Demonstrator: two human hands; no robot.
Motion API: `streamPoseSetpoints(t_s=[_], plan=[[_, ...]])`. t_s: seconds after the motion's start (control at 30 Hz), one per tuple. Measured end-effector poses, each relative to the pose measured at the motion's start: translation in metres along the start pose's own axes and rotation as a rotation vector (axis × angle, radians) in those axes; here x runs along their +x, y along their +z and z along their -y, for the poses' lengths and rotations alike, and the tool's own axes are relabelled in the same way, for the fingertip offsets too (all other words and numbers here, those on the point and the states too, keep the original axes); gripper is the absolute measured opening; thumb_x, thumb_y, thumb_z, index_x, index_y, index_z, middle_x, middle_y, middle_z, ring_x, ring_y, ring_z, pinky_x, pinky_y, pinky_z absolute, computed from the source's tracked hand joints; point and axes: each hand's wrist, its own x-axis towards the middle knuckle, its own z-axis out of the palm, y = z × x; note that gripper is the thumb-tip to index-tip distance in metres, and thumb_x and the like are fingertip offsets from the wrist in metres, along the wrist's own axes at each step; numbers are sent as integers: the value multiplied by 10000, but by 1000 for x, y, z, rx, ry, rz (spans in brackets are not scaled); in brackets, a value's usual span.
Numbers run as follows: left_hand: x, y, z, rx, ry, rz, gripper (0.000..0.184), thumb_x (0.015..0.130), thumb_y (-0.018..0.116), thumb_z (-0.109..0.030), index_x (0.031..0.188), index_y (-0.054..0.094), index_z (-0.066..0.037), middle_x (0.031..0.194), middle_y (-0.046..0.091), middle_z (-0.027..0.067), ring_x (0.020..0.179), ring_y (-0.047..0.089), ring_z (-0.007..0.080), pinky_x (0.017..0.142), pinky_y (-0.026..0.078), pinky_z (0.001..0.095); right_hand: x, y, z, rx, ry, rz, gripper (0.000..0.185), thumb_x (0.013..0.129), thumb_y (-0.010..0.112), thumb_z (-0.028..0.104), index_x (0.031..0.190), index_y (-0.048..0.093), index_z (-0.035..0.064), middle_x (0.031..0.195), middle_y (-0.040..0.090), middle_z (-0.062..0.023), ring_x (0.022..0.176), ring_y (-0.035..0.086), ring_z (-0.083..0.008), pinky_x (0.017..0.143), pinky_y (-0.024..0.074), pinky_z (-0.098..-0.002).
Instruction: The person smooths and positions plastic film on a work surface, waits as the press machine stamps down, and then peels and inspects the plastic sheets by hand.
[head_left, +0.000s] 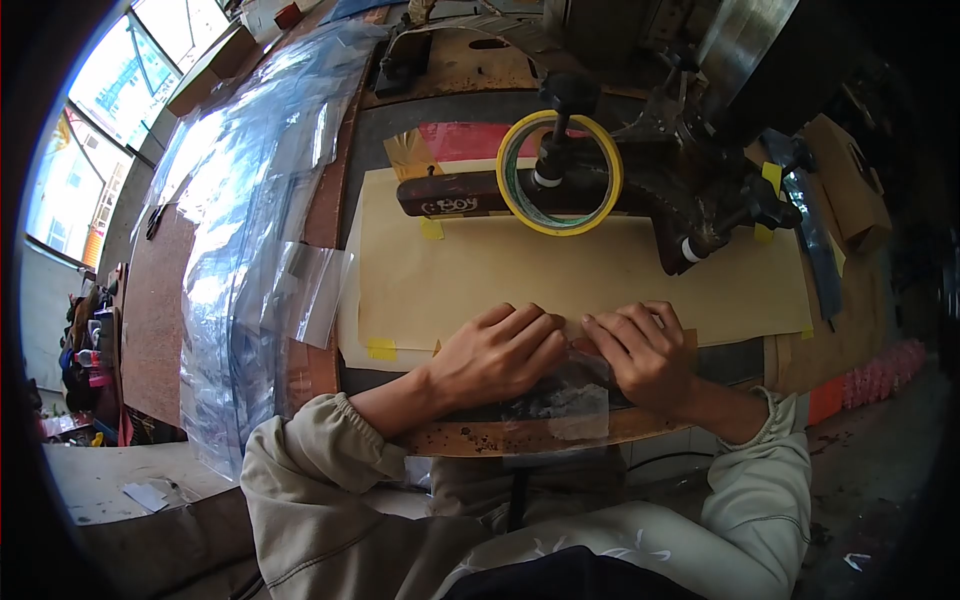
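Observation:
My left hand (498, 350) and my right hand (645, 355) are close together over the front edge of the bench, fingers curled and thumbs drawn in. Both pinch the upper edge of a clear plastic bag (580, 400), which hangs below the fingertips over the wooden edge. My fingers partly hide the bag's top. Behind the hands lies a tan paper sheet (580, 285), fixed with bits of yellow tape (382, 348).
A pile of clear plastic bags (240, 250) covers the left side. At the back, a dark metal arm (450, 192) with knobs crosses the paper, and a yellow tape roll (609, 205) rings one knob. A cardboard box (846, 185) stands right.

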Motion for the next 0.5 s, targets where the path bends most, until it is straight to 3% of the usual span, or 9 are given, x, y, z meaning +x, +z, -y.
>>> streamPoseSetpoints(t_s=[0.2,0.5], plan=[[1,0,0,15,16,-14,197,782,712,-160,785,548,-50,914,627,44,789,617,165,630,492,300,-2,-1,0,-28,-35,6,168,755,692,157,851,702,19,819,601,-30,780,587,-172,746,449,-346],[0,0,0,29,17,-14,207,773,710,-170,791,533,-64,941,626,34,767,600,150,615,473,292,3,-3,1,-15,96,37,249,819,695,258,879,654,19,813,584,-39,752,587,-183,711,439,-357]])
